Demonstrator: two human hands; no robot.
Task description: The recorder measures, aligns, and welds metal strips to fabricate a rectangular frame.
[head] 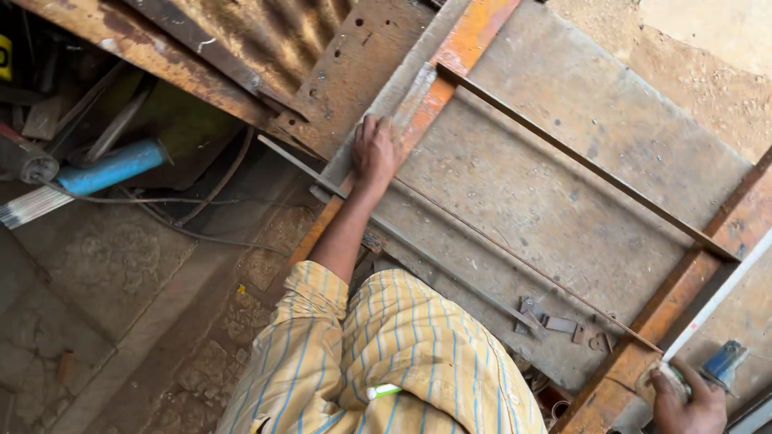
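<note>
The left hand [375, 151] stretches far out, fingers flat on the orange metal frame [458, 50]. The right hand [685, 402] stays low, wrapped tight around a blue tool [724, 362].

A metalworking yard or workshop: a large steel panel [555, 185] in an orange-painted frame lies on bare ground, with rusted corrugated sheet [257, 36] beside its upper-left corner and small metal offcuts [555, 323] on its lower part.
</note>
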